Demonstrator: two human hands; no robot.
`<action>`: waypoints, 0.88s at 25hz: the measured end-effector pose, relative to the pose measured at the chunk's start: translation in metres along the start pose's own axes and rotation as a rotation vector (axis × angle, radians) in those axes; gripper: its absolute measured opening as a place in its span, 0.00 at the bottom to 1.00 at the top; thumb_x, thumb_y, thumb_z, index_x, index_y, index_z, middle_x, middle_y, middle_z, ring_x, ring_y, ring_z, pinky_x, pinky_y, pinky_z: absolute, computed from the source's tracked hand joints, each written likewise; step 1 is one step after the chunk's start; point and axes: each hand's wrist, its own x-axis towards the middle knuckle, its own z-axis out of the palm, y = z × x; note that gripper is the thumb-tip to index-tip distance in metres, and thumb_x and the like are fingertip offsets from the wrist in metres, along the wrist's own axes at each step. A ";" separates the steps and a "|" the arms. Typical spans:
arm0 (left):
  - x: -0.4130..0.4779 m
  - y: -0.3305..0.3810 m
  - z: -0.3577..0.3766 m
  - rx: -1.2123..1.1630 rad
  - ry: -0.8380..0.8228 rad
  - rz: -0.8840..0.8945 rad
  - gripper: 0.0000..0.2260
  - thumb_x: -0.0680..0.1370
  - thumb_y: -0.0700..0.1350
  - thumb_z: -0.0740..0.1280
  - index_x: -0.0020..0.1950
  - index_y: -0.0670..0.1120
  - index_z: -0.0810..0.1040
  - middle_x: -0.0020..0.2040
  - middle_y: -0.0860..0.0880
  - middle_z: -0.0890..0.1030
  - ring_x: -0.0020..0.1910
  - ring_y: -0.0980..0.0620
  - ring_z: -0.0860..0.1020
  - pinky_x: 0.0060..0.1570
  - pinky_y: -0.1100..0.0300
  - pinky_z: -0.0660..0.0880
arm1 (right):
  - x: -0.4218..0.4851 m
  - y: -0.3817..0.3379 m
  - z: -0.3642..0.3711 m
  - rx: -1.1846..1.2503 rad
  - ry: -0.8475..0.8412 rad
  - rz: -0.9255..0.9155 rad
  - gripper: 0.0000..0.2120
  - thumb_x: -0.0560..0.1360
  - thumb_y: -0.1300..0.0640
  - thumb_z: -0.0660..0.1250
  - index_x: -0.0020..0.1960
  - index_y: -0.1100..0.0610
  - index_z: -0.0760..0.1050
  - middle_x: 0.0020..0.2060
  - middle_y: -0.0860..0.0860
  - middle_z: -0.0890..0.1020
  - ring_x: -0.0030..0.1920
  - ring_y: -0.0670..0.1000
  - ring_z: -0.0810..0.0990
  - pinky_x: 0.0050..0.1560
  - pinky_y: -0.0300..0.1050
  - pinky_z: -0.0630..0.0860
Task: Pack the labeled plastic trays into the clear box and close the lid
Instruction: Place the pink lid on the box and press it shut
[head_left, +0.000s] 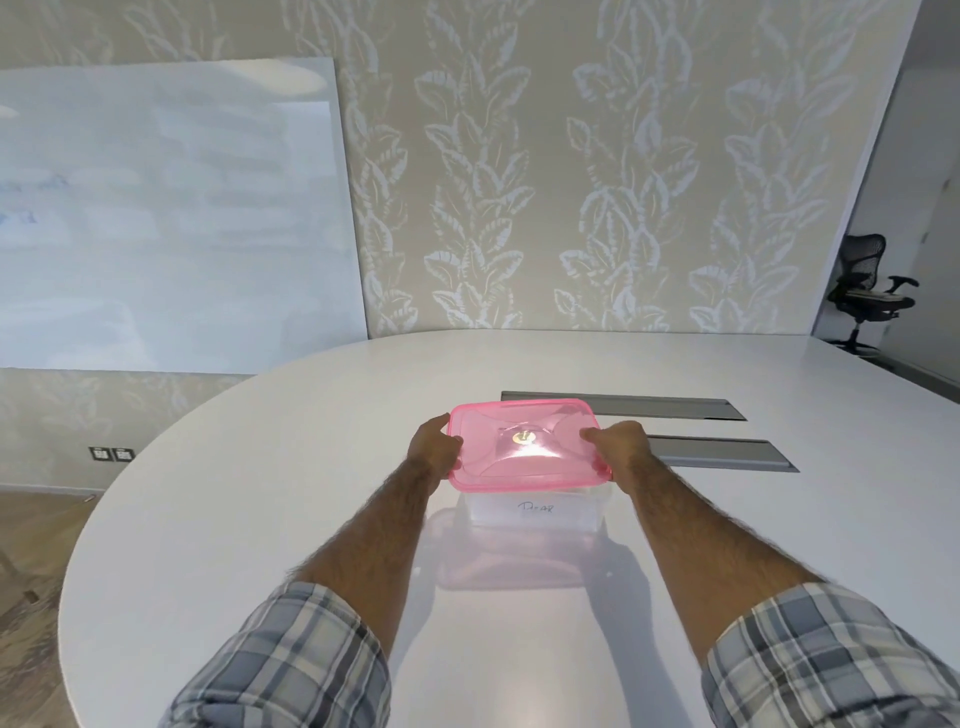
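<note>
A clear box (535, 512) stands on the white table (260, 519), a handwritten label showing through its front wall. A translucent pink lid (524, 447) lies on top of it, covering the opening. My left hand (434, 444) grips the lid's left edge and my right hand (621, 449) grips its right edge, thumbs on top. The contents under the lid are mostly hidden; only the labeled white face shows through the near side.
Two grey cable slots (623, 405) (722, 454) are set into the table just behind and right of the box. A whiteboard (166, 213) leans on the patterned wall. A black office chair (867, 291) stands far right.
</note>
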 end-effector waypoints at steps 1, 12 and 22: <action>0.002 0.000 0.002 0.017 0.001 0.007 0.26 0.79 0.34 0.60 0.78 0.47 0.66 0.51 0.42 0.80 0.34 0.47 0.75 0.32 0.59 0.73 | 0.002 0.002 0.000 -0.065 0.024 -0.018 0.12 0.72 0.58 0.74 0.42 0.66 0.75 0.35 0.61 0.79 0.31 0.57 0.78 0.35 0.49 0.76; 0.040 -0.007 0.010 0.220 -0.018 0.097 0.23 0.80 0.36 0.64 0.75 0.42 0.71 0.75 0.45 0.70 0.68 0.42 0.74 0.64 0.45 0.76 | 0.006 0.005 0.006 -0.249 0.134 -0.008 0.21 0.71 0.53 0.75 0.57 0.65 0.78 0.54 0.60 0.83 0.52 0.60 0.83 0.50 0.48 0.79; 0.059 -0.019 0.014 0.333 -0.034 0.117 0.21 0.79 0.36 0.63 0.73 0.40 0.72 0.73 0.43 0.72 0.66 0.41 0.76 0.62 0.46 0.77 | 0.012 0.008 0.019 -0.349 0.142 0.032 0.19 0.71 0.52 0.74 0.55 0.63 0.78 0.53 0.58 0.83 0.50 0.58 0.82 0.44 0.44 0.75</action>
